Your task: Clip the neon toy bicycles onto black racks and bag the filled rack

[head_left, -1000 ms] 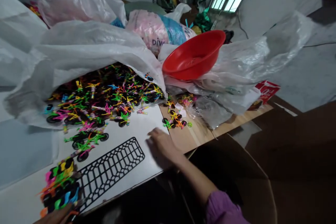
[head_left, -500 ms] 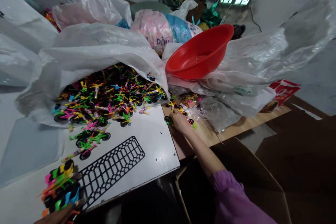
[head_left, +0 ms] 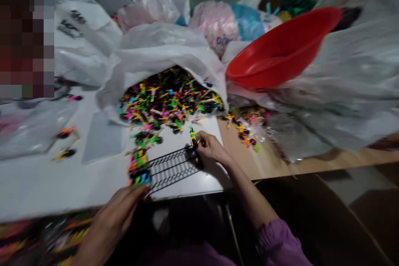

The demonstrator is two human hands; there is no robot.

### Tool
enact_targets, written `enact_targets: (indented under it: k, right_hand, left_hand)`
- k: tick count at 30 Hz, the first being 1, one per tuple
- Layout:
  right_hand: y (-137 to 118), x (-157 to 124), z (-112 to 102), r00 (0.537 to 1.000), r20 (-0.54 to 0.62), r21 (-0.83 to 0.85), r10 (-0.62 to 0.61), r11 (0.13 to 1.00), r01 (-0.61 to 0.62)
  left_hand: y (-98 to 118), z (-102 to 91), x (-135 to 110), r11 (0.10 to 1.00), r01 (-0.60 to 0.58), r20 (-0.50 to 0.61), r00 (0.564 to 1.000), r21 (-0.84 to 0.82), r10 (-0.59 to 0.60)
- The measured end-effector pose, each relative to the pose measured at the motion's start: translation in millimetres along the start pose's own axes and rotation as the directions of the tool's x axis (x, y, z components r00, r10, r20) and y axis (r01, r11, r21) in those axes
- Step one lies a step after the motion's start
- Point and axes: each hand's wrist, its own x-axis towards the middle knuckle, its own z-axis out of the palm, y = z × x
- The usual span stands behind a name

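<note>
Miniature plastic bicycle (head_left: 193, 137), yellow and green: pinched by right hand (head_left: 212, 148) above black lattice rack (head_left: 173, 169). Left hand (head_left: 112, 221): against bicycle stack (head_left: 139, 167), grip blurred. Beyond hands: bicycle heap (head_left: 171, 95) under white woven sack (head_left: 165, 56), red basin (head_left: 280, 48).

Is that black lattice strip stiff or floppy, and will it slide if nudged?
The black lattice strip looks thin and open-worked, so probably light and slightly flexible. Lying flat on the smooth white board, it would likely slide when nudged rather than tip or roll.
</note>
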Motion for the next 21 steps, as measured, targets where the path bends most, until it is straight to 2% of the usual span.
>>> enact_targets:
  k: [2,4,7,9,10,12,15,18,21]
  right_hand:
    - [-15.8,1.3,44.3,0.998,0.058,0.109,0.005,0.994,-0.011]
    - [-24.6,2.7,79.9,0.997,0.065,0.189,0.032,0.981,-0.044]
    - [-32.4,7.4,109.7,0.999,-0.02,0.327,0.028,0.945,-0.02]
    - [-38.8,12.0,119.7,0.999,-0.048,0.356,0.01,0.934,0.008]
    - [-42.4,14.3,123.9,0.999,-0.041,0.344,0.006,0.939,0.008]
    - [-48.6,17.9,131.8,1.0,-0.006,0.269,0.009,0.963,-0.007]
    - [-52.0,19.1,138.6,0.999,0.044,0.09,-0.024,0.996,0.02]
    - [-52.2,16.1,136.1,0.996,0.078,-0.043,-0.039,0.998,0.042]
    - [-59.8,12.2,134.0,0.992,0.126,-0.155,0.002,0.988,0.018]
  left_hand:
    - [11.6,-4.4,9.6,1.0,0.02,0.001,1.0,0.019,-0.02]
    - [17.9,-10.1,20.0,0.997,0.052,-0.03,0.998,0.062,-0.051]
    - [16.7,-19.6,38.7,0.987,0.126,-0.174,0.979,0.099,-0.107]
    - [8.3,-21.3,54.1,0.985,0.148,-0.236,0.964,0.084,-0.125]
    - [2.5,-19.8,62.0,0.988,0.138,-0.22,0.968,0.074,-0.119]
    - [-9.7,-12.8,75.4,0.991,0.112,-0.109,0.989,0.07,-0.104]
    - [-22.6,-0.8,83.7,0.991,0.11,0.025,0.993,0.076,-0.112]
    - [-23.4,3.3,80.8,0.995,0.095,0.001,0.995,0.037,-0.095]
    - [-20.0,1.9,75.3,0.999,0.03,-0.081,0.996,0.022,-0.028]
